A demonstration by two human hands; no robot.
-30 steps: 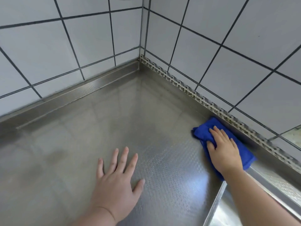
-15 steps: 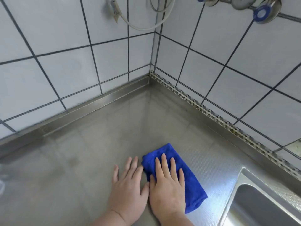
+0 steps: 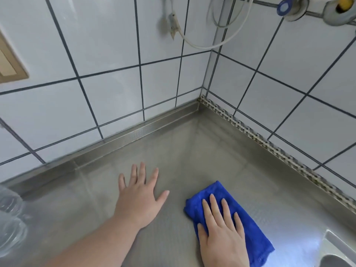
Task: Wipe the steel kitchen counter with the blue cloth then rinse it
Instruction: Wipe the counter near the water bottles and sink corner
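A right hand (image 3: 221,236) presses flat, fingers straight, on a folded blue cloth (image 3: 229,214) lying on the steel surface (image 3: 192,155) near the sink (image 3: 339,253). The left hand (image 3: 138,199) rests open, fingers spread, just beside it.

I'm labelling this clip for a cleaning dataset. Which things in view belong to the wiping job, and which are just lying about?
Part of the job:
blue cloth, flat under the right hand
steel counter
left hand, flat on the counter
sink, at the right edge, for rinsing

Just there:
clear glassware, far left
white hose on the tiled wall
wall tap fittings
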